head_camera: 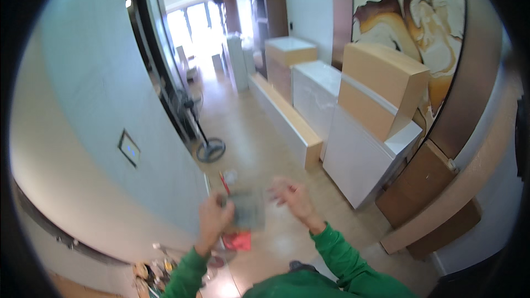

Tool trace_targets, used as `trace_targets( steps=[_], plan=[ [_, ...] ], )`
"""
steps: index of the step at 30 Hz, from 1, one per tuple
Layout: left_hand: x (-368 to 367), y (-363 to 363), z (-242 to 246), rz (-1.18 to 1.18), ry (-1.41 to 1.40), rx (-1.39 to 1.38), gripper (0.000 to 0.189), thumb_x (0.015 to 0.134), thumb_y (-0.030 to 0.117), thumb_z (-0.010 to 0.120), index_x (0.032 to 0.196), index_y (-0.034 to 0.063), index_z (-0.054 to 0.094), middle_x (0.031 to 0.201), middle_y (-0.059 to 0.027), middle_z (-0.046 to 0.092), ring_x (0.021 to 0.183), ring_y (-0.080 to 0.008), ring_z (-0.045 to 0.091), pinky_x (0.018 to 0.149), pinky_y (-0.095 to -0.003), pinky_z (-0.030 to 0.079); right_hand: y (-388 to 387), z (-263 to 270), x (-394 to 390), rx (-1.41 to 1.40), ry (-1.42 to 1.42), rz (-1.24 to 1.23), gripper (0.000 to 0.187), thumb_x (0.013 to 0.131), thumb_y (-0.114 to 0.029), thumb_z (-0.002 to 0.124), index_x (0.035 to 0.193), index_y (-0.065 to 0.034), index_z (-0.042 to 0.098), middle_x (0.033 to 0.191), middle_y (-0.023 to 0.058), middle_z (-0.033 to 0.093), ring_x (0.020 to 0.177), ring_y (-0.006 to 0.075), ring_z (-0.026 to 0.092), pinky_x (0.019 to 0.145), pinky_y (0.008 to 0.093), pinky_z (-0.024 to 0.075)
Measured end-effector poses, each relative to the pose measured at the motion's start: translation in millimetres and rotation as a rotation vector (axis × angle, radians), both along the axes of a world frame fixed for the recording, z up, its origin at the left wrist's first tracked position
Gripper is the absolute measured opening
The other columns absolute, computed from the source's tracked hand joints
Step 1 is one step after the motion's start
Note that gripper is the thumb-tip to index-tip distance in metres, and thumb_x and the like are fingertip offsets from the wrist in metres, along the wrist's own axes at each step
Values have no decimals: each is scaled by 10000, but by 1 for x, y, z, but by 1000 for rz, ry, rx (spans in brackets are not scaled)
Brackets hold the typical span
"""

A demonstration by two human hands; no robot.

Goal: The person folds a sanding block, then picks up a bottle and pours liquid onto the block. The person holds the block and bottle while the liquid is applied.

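My left hand (214,217) grips the left edge of a flat grey-green rectangular piece (248,211), held out above the floor. Blur hides its material and surface detail. To its right, my right hand (293,198) is raised with fingers bent and apart. A small gap separates it from the piece, and I see nothing in it. Beyond the left hand, a slim red object (224,182) shows near a clear crumpled plastic item (231,176). Below the held piece is a red flat item (238,241), partly covered by the left hand and piece.
Along the left wall, a switch panel (129,149) is set in and a pedestal fan (203,132) stands farther on. White cabinets (356,153), a long low box unit (290,120) and brown cardboard (418,178) line the right. Assorted tools (155,275) lie at lower left.
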State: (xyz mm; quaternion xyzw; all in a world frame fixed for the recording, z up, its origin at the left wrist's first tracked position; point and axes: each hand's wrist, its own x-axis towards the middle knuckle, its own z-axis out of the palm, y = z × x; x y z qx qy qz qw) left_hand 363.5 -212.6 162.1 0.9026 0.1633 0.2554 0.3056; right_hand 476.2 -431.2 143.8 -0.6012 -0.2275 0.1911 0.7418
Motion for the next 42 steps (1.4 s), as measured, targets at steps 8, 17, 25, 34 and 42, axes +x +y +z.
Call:
trace_targets(
  steps=[8, 17, 25, 34, 42],
  plan=[
    [84, -79, 36, -36, -227, -881, 398, 788, -22, 732, 1130, -73, 534, 801, -68, 636, 623, -122, 607, 505, -274, 536, -28, 12, 18, 266, -102, -249, 536, 947, -147, 707, 1407, 12, 483, 1153, 158, 668, 896, 150, 665, 775, 265, 538],
    [120, -106, 23, -255, -203, -828, 505, 778, -30, 791, 1233, -59, 574, 987, -76, 688, 848, -129, 653, 736, -244, 534, -67, -2, 82, 3, -144, -319, 150, 961, -109, 689, 1024, 25, 716, 763, -32, 624, 730, 46, 556, 652, 223, 461],
    [159, -93, 14, -396, -65, -800, 211, 790, -29, 793, 997, -6, 764, 979, -44, 708, 921, -125, 632, 849, -265, 494, -51, -19, 119, 225, 24, -276, 192, 931, -24, 707, 1112, 42, 698, 870, 17, 682, 760, 49, 593, 649, 192, 474],
    [289, -51, -30, -528, -104, -875, 230, 833, -43, 749, 1046, 36, 787, 1035, -93, 755, 938, -147, 670, 825, -261, 528, -8, -47, 233, 72, -95, -491, 171, 897, -4, 747, 1061, 44, 737, 881, 31, 722, 763, 56, 630, 643, 191, 500],
    [435, 53, -7, -619, -297, -644, 214, 799, -85, 739, 980, 16, 791, 982, -114, 763, 908, -175, 686, 822, -276, 537, 103, -23, 386, 124, -118, -387, 176, 912, -29, 723, 1077, 22, 753, 923, 41, 737, 765, 49, 630, 662, 201, 514]
  ],
)
